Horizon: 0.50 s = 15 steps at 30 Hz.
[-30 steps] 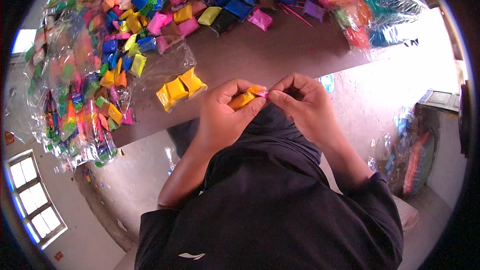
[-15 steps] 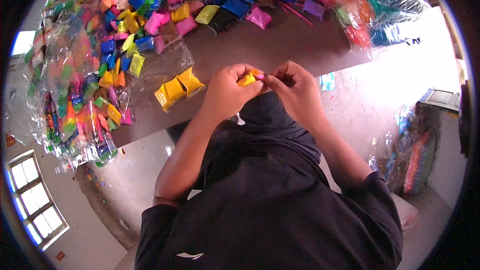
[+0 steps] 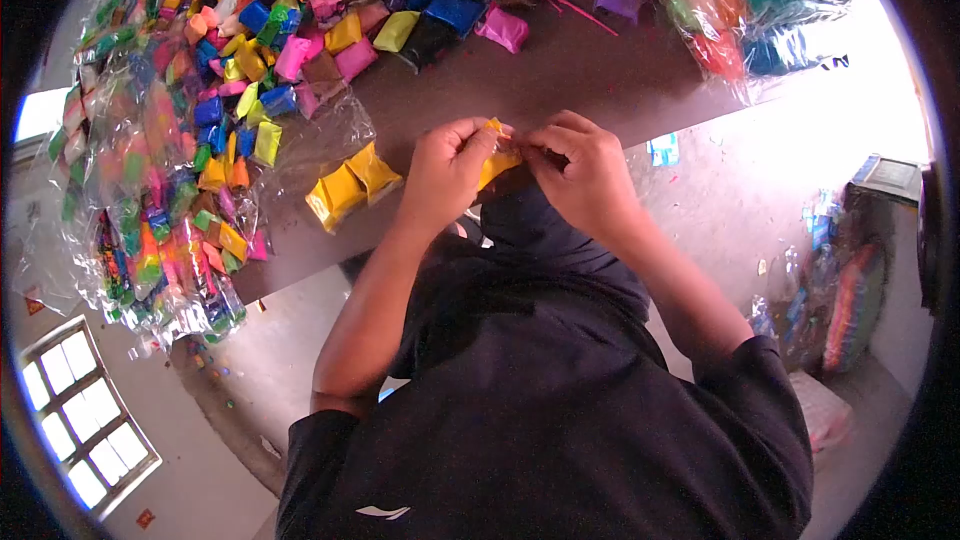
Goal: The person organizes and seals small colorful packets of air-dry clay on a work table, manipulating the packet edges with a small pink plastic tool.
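A small yellow packet (image 3: 497, 168), which looks like wrapped modelling clay, is between my two hands over the table's near edge. My left hand (image 3: 447, 172) is closed on it, with the thumb lying across its upper part. At its upper right end, the fingertips of my right hand (image 3: 587, 172) are pinched together; they partly hide that corner. Left of my hands, a joined pair of yellow packets (image 3: 352, 186) rests on the table beside a clear plastic sheet.
Many coloured packets (image 3: 345, 32) are heaped along the far and left sides of the brown table (image 3: 585, 80). Clear plastic bags of clay (image 3: 130, 160) hang at the left edge. More bagged packets (image 3: 765, 15) lie at the far right. Bagged items (image 3: 850, 310) stand on the floor at right.
The yellow packet has turned more upright and shows more of its face below my fingers. My left thumb has moved up, and the whole view has shifted slightly.
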Available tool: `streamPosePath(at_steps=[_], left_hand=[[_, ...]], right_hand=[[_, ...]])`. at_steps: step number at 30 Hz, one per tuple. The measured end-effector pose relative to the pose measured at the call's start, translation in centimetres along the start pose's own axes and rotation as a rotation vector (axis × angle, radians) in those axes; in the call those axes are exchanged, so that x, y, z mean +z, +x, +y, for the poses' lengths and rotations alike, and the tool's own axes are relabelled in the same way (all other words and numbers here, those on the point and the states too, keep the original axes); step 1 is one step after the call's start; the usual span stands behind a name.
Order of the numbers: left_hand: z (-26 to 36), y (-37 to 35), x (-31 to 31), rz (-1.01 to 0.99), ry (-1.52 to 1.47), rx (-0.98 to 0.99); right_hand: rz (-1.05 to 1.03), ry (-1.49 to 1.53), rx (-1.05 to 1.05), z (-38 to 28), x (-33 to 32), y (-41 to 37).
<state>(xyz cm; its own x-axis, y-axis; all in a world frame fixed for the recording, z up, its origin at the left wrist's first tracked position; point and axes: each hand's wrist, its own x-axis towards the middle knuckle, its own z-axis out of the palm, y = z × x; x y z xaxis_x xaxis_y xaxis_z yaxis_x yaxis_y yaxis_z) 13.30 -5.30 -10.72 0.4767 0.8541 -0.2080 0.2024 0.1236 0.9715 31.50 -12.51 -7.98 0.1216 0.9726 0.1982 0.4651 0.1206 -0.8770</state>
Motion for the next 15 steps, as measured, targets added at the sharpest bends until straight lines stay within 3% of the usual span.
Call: streamPosePath(at_steps=[4,10,15], left_hand=[[1.2,-0.3,0.1,0.019,0.129,0.049],[0.2,0.0,-0.2,-0.001,0.014,0.007],[0.6,-0.1,0.2,0.012,0.094,0.001]], right_hand=[[0.022,-0.007,-0.099,0.6,0.9,0.2],[0.102,-0.067,-0.16,1.4,1.6,0.5],[0.086,-0.062,-0.208,1.5,1.3,0.5]])
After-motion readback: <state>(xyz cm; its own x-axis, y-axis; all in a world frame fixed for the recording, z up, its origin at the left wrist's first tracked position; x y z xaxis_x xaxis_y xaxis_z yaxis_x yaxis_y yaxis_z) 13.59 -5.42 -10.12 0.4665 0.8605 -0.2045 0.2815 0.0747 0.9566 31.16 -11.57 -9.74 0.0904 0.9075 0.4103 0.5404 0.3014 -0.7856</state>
